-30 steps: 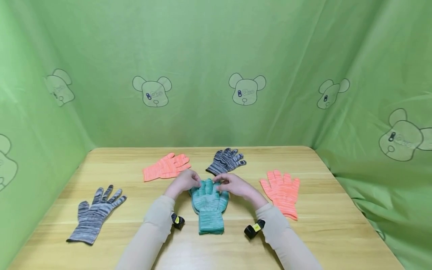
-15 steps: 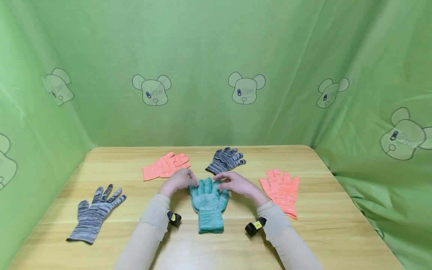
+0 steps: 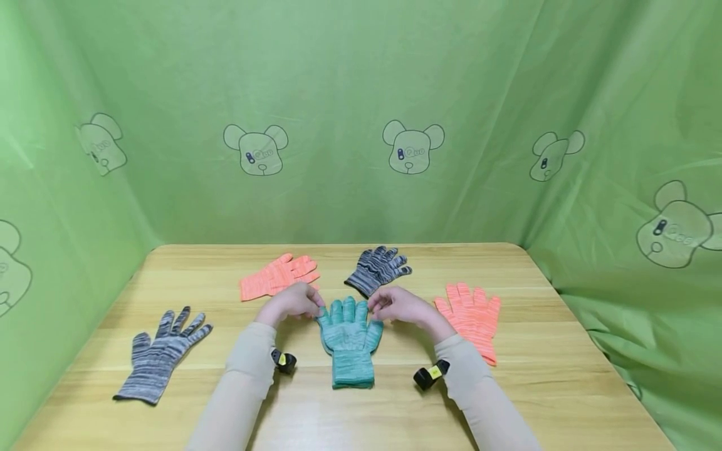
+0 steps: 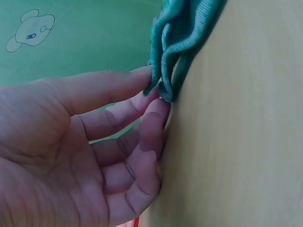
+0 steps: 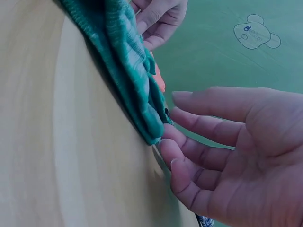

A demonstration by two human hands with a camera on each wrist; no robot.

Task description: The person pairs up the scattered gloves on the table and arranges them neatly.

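Observation:
A teal knitted glove [image 3: 348,341] lies at the middle of the table, fingers pointing away, and seems to be doubled with another layer under it. At its left edge, my left hand [image 3: 294,302] pinches a fingertip of it between thumb and forefinger; the left wrist view shows the folded teal layers [image 4: 165,56] at the thumb tip. My right hand [image 3: 403,307] is by the glove's right fingers. In the right wrist view, its thumb and forefinger are apart, and its other loosely bent fingertips [image 5: 168,146] are at the teal edge.
Grey striped gloves lie at left [image 3: 160,357] and at the back [image 3: 378,268]. Orange gloves lie behind my left hand [image 3: 276,277] and right of my right hand [image 3: 474,319]. Green curtains [image 3: 338,207] surround the wooden table [image 3: 541,388].
My left hand has shifted left along the teal glove's fingers to the outer one. The right hand has moved slightly right, away from the middle fingers. The glove stays in place.

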